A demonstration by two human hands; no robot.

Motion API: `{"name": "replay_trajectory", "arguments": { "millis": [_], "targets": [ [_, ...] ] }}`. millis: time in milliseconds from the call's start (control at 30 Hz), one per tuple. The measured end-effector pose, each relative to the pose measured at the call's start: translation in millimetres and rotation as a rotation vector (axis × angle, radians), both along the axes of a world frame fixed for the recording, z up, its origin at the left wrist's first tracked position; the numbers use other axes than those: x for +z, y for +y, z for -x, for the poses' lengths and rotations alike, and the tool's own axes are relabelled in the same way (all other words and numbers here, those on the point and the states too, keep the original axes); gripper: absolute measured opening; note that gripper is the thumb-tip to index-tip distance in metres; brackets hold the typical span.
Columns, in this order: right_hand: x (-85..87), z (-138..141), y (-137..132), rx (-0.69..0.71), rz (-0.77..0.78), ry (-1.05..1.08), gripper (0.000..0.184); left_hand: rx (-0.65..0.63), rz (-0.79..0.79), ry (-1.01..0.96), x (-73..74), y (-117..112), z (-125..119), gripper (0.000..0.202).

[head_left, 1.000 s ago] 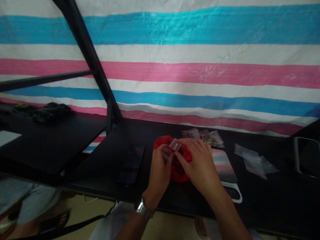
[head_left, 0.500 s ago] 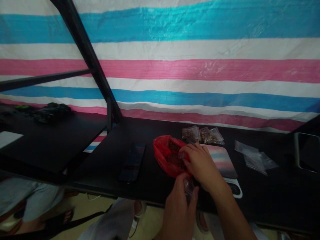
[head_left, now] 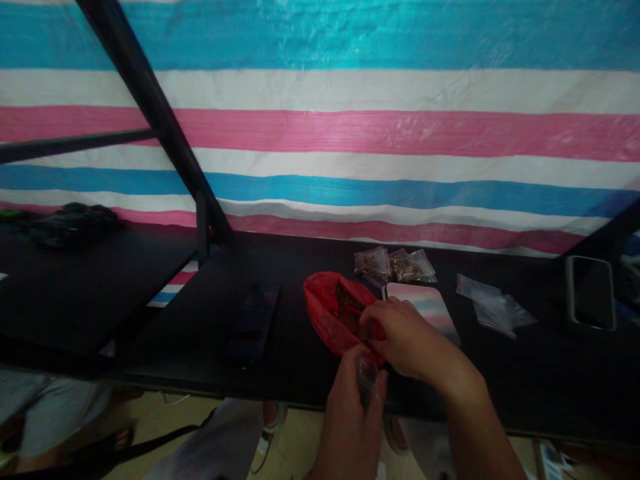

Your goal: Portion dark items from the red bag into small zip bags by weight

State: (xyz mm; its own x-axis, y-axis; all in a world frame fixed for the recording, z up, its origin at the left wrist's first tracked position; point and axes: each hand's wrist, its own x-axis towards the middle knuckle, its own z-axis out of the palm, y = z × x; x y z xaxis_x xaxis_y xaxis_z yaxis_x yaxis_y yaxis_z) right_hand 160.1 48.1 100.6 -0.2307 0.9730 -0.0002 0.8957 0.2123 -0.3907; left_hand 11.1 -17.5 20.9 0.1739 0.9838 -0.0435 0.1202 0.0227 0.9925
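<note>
A red plastic bag [head_left: 330,310] with dark contents lies open on the black table [head_left: 280,360]. My right hand [head_left: 407,340] reaches into the bag's mouth with fingers pinched; what they grip is hidden. My left hand [head_left: 353,413] is at the table's near edge, closed on a small clear plastic pouch [head_left: 369,375] just below the red bag.
Two filled clear pouches [head_left: 393,265] lie behind the bag, and empty clear pouches [head_left: 493,307] to the right. A phone with a pink and blue case [head_left: 425,303] lies beside my right hand. A dark phone [head_left: 253,320] sits left, another device [head_left: 590,292] far right. A striped tarp [head_left: 350,133] hangs behind.
My left hand pulled back from the red bag to the table's near edge with the clear pouch. My right hand moved into the bag's mouth. The view shifted slightly right.
</note>
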Motion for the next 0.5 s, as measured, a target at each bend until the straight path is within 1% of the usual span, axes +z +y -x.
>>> {"name": "replay_trajectory", "arguments": {
  "millis": [100, 167, 333, 433, 500],
  "targets": [
    [6.0, 7.1, -1.9, 0.009, 0.059, 0.045, 0.028, 0.054, -0.015, 0.024, -4.6, -1.0, 4.5, 0.032],
    [6.5, 10.8, -1.1, 0.039, 0.093, 0.082, 0.025, 0.11, -0.031, 0.025, -5.5, -1.4, 7.0, 0.033],
    [1.4, 9.2, 5.0, 0.094, 0.137, 0.233, 0.017, 0.313, -0.073, 0.02, -2.1, 0.2, 14.1, 0.036],
    [-1.1, 6.0, 10.0, 0.071, 0.086, 0.261, 0.015, 0.341, -0.088, 0.034, -5.7, 2.4, 23.1, 0.037],
    [-3.2, 7.2, 14.2, 0.038, 0.007, 0.201, 0.015, 0.343, -0.08, 0.047, -10.8, 4.6, 29.9, 0.04]
  ]
}}
